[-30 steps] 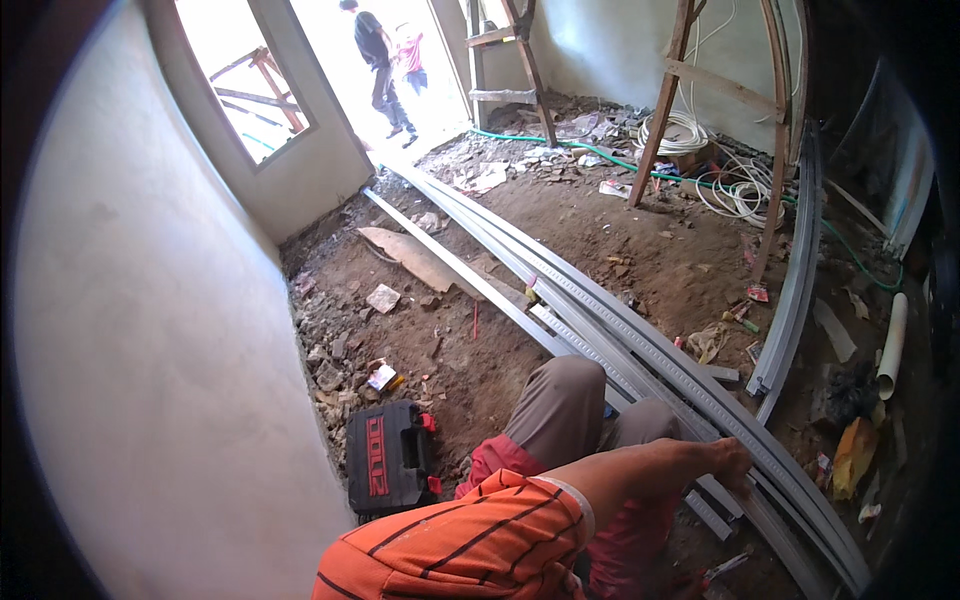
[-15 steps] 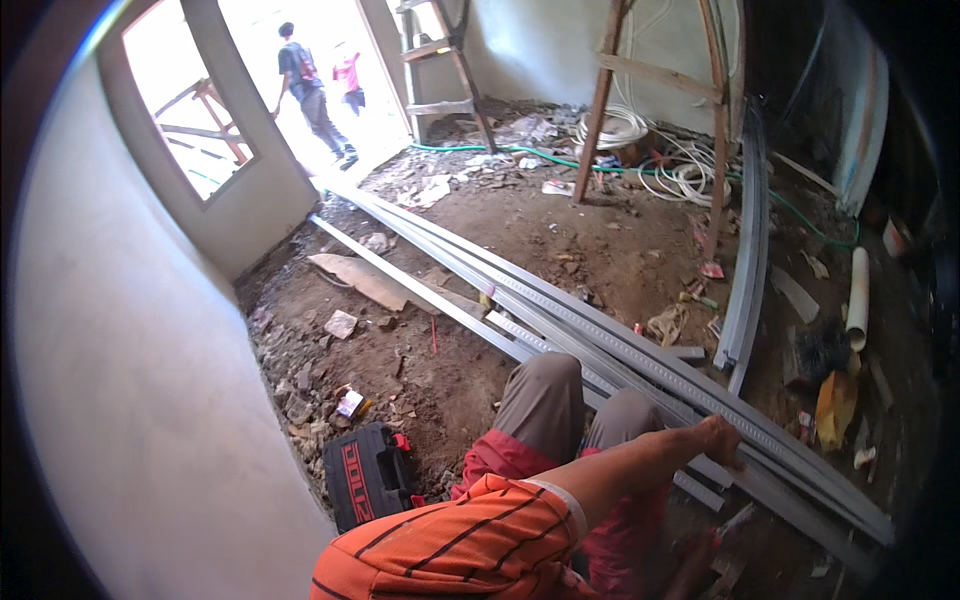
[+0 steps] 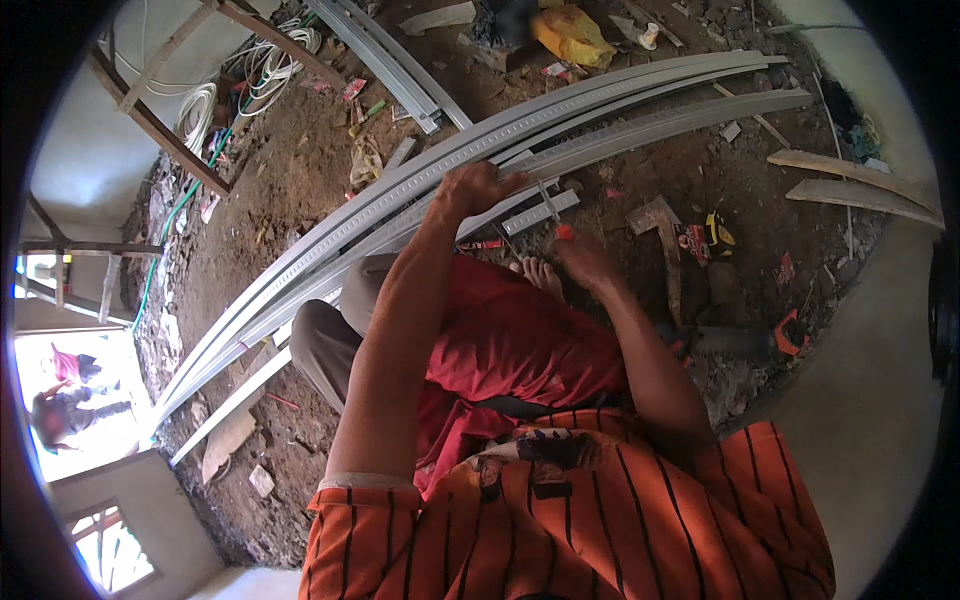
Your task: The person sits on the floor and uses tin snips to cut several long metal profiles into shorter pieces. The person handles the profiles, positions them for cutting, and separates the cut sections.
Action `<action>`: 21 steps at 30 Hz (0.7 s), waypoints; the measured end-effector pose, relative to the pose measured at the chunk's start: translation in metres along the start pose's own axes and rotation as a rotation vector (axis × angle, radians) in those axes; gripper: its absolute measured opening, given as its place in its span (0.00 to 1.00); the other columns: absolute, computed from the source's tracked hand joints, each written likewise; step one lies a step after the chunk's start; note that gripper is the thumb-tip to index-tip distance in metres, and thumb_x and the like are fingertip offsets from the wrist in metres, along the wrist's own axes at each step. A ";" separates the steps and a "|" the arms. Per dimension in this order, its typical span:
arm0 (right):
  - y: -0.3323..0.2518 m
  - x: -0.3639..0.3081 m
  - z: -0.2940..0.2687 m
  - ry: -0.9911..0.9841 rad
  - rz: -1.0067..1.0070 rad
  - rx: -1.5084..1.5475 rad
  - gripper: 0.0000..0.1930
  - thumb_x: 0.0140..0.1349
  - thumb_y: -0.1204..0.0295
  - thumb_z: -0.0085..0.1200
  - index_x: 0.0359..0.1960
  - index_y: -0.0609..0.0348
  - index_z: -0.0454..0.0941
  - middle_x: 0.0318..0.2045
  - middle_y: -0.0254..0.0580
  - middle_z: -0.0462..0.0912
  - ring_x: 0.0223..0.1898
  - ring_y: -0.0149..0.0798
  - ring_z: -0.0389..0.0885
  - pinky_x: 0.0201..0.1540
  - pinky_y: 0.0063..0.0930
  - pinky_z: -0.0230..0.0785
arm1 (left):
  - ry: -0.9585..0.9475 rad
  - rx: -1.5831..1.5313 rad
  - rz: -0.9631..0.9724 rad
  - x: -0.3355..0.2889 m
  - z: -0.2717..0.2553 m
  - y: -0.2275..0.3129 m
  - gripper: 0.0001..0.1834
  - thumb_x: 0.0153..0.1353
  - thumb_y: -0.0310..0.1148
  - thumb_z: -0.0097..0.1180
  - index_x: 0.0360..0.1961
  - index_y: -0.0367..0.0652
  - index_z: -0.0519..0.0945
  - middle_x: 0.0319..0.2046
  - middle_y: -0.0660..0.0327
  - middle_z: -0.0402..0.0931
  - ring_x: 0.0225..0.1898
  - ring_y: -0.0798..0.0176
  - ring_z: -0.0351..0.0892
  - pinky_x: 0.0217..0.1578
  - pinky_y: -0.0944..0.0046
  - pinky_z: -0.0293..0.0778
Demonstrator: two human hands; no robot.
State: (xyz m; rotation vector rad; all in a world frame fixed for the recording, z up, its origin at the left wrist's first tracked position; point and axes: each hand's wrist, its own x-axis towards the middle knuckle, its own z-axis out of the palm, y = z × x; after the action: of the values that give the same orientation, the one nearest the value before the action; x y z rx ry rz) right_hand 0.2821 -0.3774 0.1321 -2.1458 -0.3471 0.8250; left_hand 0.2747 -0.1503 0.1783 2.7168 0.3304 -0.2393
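Note:
My left hand [image 3: 474,190] is closed over one of several long silver metal channels [image 3: 400,187] that lie across the ground in front of my bent knees. Its thumb points right, toward the metal end of a slim red-handled tool [image 3: 549,200]. My right hand [image 3: 586,261] is wrapped round the red handle, just right of my bare foot. The tool's tip meets the channel edge near my left thumb; it looks like snips, but the jaws are too small to make out. A short slotted metal piece [image 3: 540,212] lies below the tip.
To the right lie a yellow-black tape measure [image 3: 719,234], a broken wooden piece [image 3: 664,240] and an orange-handled handsaw [image 3: 790,334]. Planks [image 3: 860,175] lean farther right. Wooden ladders [image 3: 165,110], white cable coils [image 3: 198,118] and a green hose [image 3: 178,207] are left; people stand outside the doorway [image 3: 100,380].
My view has swung down and to the right, bringing both hands and the red-handled tool clearly into sight. The black tool case has left the view. My left hand stays on the channels.

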 end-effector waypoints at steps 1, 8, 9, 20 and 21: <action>-0.005 -0.004 0.000 -0.014 0.016 -0.012 0.14 0.54 0.64 0.45 0.30 0.65 0.74 0.28 0.51 0.76 0.31 0.40 0.74 0.37 0.35 0.63 | 0.009 -0.024 0.016 -0.002 0.002 -0.002 0.43 0.53 0.69 0.36 0.28 0.33 0.81 0.32 0.43 0.78 0.39 0.45 0.77 0.44 0.51 0.69; -0.078 -0.051 -0.011 -0.248 0.070 0.003 0.14 0.54 0.64 0.44 0.28 0.65 0.75 0.25 0.46 0.78 0.28 0.37 0.74 0.32 0.32 0.64 | 0.011 0.035 -0.022 -0.019 -0.002 -0.004 0.42 0.54 0.68 0.36 0.29 0.34 0.80 0.33 0.42 0.77 0.42 0.44 0.75 0.45 0.50 0.68; -0.077 -0.051 -0.011 -0.253 0.118 0.102 0.14 0.54 0.65 0.44 0.28 0.65 0.75 0.24 0.44 0.77 0.27 0.35 0.74 0.31 0.32 0.64 | 0.056 0.066 0.008 -0.015 0.001 -0.001 0.41 0.54 0.68 0.35 0.28 0.34 0.81 0.32 0.43 0.78 0.41 0.45 0.76 0.44 0.50 0.69; -0.038 -0.016 0.023 -0.383 0.048 0.470 0.15 0.61 0.65 0.39 0.25 0.59 0.75 0.13 0.41 0.74 0.12 0.28 0.69 0.11 0.21 0.59 | 0.131 0.131 0.049 0.004 0.034 -0.047 0.40 0.53 0.68 0.36 0.30 0.37 0.81 0.34 0.41 0.77 0.42 0.42 0.75 0.48 0.49 0.67; -0.002 0.009 0.033 -0.113 -0.213 -0.029 0.15 0.59 0.67 0.39 0.21 0.59 0.76 0.15 0.42 0.75 0.13 0.34 0.72 0.15 0.29 0.65 | 0.047 0.078 -0.015 -0.002 0.021 -0.034 0.40 0.53 0.68 0.37 0.29 0.36 0.81 0.34 0.41 0.77 0.42 0.41 0.75 0.47 0.48 0.68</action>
State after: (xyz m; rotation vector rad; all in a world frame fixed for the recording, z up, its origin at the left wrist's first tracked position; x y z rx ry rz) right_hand 0.2673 -0.3522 0.1142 -2.0498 -0.6384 0.8237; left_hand 0.2618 -0.1289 0.1473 2.8014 0.3626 -0.1968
